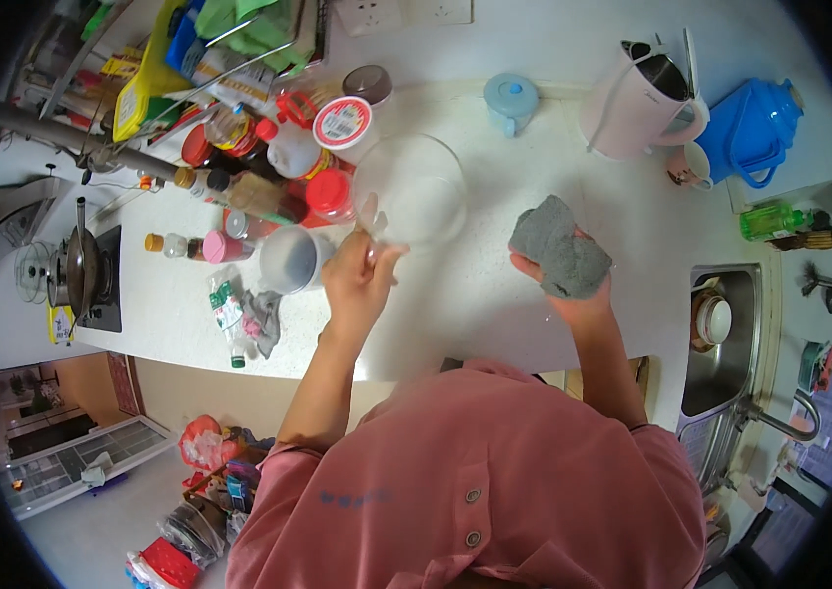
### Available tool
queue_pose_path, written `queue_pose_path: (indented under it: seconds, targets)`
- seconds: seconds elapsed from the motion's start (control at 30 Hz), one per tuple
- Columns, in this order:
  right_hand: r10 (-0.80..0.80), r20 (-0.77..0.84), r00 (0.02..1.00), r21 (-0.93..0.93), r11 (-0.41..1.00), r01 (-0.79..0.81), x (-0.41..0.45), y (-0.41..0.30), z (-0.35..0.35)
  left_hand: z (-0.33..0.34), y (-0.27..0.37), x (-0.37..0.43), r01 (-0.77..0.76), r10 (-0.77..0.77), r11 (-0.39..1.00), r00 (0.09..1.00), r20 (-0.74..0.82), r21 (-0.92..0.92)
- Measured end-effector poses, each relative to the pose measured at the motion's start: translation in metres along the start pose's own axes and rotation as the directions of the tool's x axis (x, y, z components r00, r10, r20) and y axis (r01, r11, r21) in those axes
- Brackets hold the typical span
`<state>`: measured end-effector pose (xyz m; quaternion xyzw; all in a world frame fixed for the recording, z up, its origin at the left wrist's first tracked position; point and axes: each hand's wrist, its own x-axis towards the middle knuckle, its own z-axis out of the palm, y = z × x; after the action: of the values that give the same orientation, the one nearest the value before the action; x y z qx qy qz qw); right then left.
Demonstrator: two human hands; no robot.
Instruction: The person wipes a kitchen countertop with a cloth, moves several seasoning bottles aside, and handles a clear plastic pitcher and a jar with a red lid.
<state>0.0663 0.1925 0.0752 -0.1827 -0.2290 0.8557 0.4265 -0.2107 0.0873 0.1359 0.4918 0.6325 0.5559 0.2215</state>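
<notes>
My left hand [357, 276] grips the near edge of a clear, round, see-through bowl or lid [416, 191] above the white countertop [460, 309]. To the right, a folded grey cloth [562, 247] lies in my right hand [578, 294], its fingers partly hidden beneath it. A translucent tub [291, 258] stands just left of my left hand. Beyond the clear vessel are a red-lidded jar [330, 193] and a tub with a red and white lid [344, 125]. A light blue lidded cup [511, 101] stands at the back of the counter.
A pink electric kettle [629, 110], a small cup [688, 166] and a blue jug [747, 132] stand back right. The steel sink [725, 353] is at the right. Bottles crowd the left; a plastic bottle [228, 316] and grey rag [265, 320] lie near the front edge.
</notes>
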Motion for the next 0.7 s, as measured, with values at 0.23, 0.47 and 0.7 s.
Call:
queue_pose_path:
  seconds: [0.23, 0.47, 0.7]
  targets:
    - [-0.298, -0.413, 0.860, -0.797, 0.576, -0.184, 0.013, 0.018, -0.051, 0.094, -0.080, 0.080, 0.204, -0.222, 0.971, 0.964, -0.146, -0.127]
    - [-0.340, -0.120, 0.933, -0.964, 0.264, -0.028, 0.037, 0.037, -0.065, 0.154, -0.112, 0.125, 0.144, -0.090, 0.968, 0.964, -0.251, 0.206]
    - [-0.294, -0.046, 0.955, -0.964, 0.264, 0.035, 0.054, 0.035, -0.070, 0.182, -0.113, 0.144, 0.242, -0.174, 0.949, 0.936, -0.305, 0.201]
